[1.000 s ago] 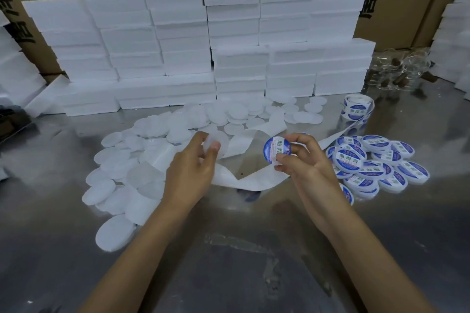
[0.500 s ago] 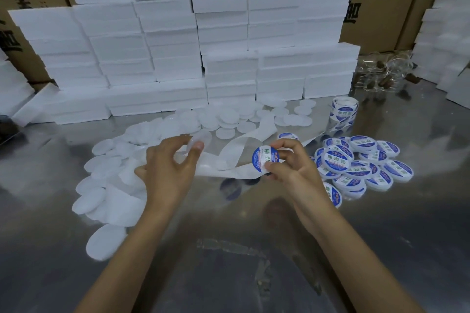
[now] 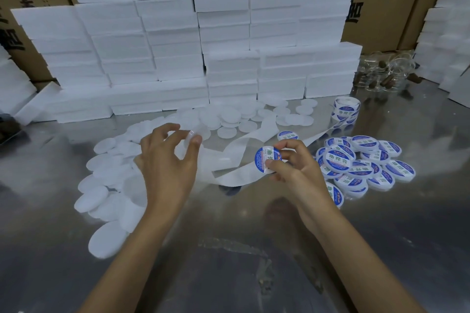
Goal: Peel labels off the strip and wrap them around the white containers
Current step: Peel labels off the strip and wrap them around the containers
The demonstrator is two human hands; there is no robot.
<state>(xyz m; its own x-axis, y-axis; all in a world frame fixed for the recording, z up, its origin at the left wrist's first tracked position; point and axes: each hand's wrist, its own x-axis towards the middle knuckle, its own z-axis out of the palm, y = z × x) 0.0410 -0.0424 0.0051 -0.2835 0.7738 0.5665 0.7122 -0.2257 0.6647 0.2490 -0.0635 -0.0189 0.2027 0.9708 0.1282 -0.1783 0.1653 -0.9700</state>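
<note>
Two hands up: left hand [image 3: 167, 160] pinches small round white plastic container [image 3: 189, 138], right hand [image 3: 292, 168] pinches round blue-and-white paper label [image 3: 265, 159], strip between.

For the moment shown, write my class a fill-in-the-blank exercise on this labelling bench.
1. The right hand pinches a round blue ____.
2. The left hand holds a small ____ container.
3. The labelled containers are piled to the person's ____.
4. The foam boxes stacked behind are ____ in colour.

Missing words: label; white; right; white
</note>
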